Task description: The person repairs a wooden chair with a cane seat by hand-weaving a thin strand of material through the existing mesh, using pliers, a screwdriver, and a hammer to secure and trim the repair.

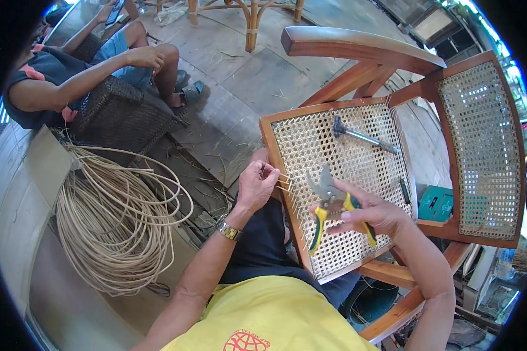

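Note:
My left hand pinches at the left edge of a wooden chair's woven cane seat, beside short thin pegs that stick up there; what its fingers hold is too small to make out. My right hand grips pruning shears with yellow-and-black handles, their blades apart over the cane. On the seat lie a hammer and a small dark rod. The chair's cane back stands to the right.
Another person sits at the upper left on a dark wicker chair. A coil of pale rattan lies at my left. Rattan furniture legs are at the back. A green box is beyond the seat at right.

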### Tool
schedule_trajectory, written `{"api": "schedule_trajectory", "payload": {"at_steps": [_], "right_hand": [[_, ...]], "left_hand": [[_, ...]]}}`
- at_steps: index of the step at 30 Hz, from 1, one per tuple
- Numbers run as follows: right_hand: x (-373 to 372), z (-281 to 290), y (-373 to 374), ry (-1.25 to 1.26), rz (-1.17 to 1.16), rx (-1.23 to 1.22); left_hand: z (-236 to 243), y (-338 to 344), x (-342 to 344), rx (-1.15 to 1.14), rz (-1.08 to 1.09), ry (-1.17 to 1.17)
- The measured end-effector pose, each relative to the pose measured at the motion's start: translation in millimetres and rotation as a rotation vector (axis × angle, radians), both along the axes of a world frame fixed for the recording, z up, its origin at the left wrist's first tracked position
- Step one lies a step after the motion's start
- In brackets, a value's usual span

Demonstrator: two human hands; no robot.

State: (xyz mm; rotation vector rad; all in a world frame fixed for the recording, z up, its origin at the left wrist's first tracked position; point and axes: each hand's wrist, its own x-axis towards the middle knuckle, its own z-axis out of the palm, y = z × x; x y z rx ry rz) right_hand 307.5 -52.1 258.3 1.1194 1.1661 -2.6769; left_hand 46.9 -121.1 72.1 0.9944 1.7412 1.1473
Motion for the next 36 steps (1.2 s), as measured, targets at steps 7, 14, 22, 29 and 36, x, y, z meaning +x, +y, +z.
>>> {"api": "schedule_trajectory", "payload": {"at_steps": [7, 14, 22, 29, 36], "right_hand": [[0.4, -15.3, -8.0, 0.085, -0.015, -0.159], [10.8, -40.5, 3.3, -0.082, 0.035, -0.204], [-9.5, -70.3, 16.8, -0.137, 0.070, -0.236], [-40.5, -87.2, 22.1, -0.173, 0.090, -0.263], [-55.1, -83.7, 17.8, -0.243, 0.042, -0.234]], "left_hand": [[15.0, -1.2, 0.4, -0.056, -0.009, -0.090], [19.0, -8.0, 3.6, -0.045, 0.089, -0.183], [0.1, -8.3, 0.3, -0.047, -0.027, -0.263], [-1.8, -2.0, 0.1, -0.096, -0.017, -0.318], [1.5, -1.0, -2.1, -0.101, -0.027, -0.311]]}}
